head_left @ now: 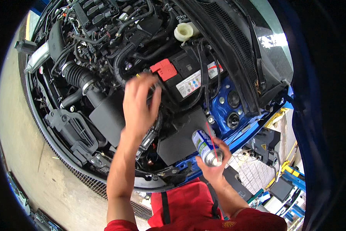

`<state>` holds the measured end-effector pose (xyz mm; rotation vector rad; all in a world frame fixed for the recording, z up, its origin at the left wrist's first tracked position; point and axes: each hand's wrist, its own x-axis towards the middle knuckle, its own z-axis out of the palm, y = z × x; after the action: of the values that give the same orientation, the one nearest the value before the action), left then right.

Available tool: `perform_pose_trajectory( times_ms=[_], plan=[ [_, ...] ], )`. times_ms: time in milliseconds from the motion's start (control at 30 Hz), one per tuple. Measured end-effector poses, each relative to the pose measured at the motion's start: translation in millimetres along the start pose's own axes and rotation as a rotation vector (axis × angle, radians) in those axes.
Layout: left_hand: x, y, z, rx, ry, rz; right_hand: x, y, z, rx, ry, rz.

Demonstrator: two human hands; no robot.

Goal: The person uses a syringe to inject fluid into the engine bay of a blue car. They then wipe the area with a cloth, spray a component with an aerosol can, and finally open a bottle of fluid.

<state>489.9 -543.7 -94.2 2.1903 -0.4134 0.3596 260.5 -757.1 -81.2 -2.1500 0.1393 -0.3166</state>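
Note:
My right hand (216, 169) grips an aerosol spray can (204, 144), white, blue and green with a silver end toward me. A thin red straw (211, 137) runs alongside the can. My left hand (139, 106) is over the engine bay, just left of the black car battery (188, 68) and its red terminal cover (164, 69). The left fingers are bent and smeared by motion, with the thumb on their right side. Whether they hold anything small is not clear.
Around my left hand are a ribbed black intake hose (76, 74), a black box (109, 115) and cables. A cream reservoir (183, 32) stands farther back. The blue strut tower (226, 106) lies right of the battery. A red cover or bag (184, 202) is near my body.

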Motion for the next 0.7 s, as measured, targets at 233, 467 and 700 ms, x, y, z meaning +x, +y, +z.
perform_pose_trajectory(
  times_ms=[233, 467, 700],
  plan=[
    [-188, 41, -56, -0.049, -0.256, -0.325, 4, -17, -14, 0.103, 0.079, 0.213],
    [-271, 45, -69, 0.073, -0.453, -0.357, -46, -55, -71, 0.142, 0.230, 0.256],
    [-301, 42, -60, 0.202, -0.397, -0.160, -122, -36, -144, 0.013, 0.388, 0.527]
  ],
)
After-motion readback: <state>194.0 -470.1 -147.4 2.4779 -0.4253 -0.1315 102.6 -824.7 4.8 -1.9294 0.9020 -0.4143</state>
